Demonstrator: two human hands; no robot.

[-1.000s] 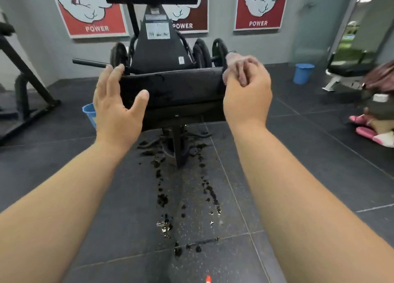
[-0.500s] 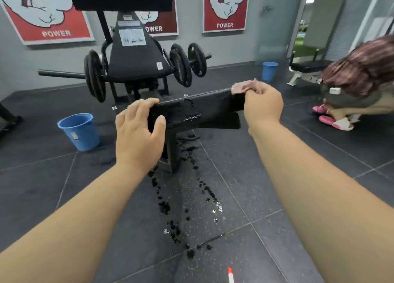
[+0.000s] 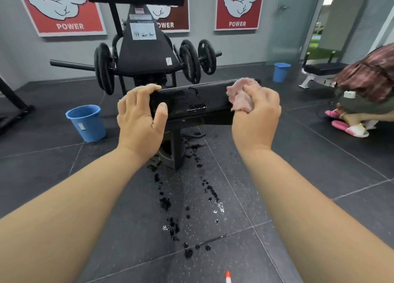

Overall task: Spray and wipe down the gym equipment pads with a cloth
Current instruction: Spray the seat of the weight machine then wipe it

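A black, wet pad stands on a post in front of me. My left hand grips its left end, fingers over the top edge and thumb on the near face. My right hand holds a crumpled pink cloth pressed against the pad's right end. A red-tipped white nozzle, apparently of a spray bottle, pokes into the bottom edge of the view.
Dark wet drips run down the tiled floor below the pad. A blue bucket stands at the left, another blue bucket at the back right. A plate-loaded machine is behind. A crouching person is at the right.
The view has shifted and widened. My right hand slid from the pad's top right corner down onto its near face, with the cloth now showing. My left hand keeps its hold.
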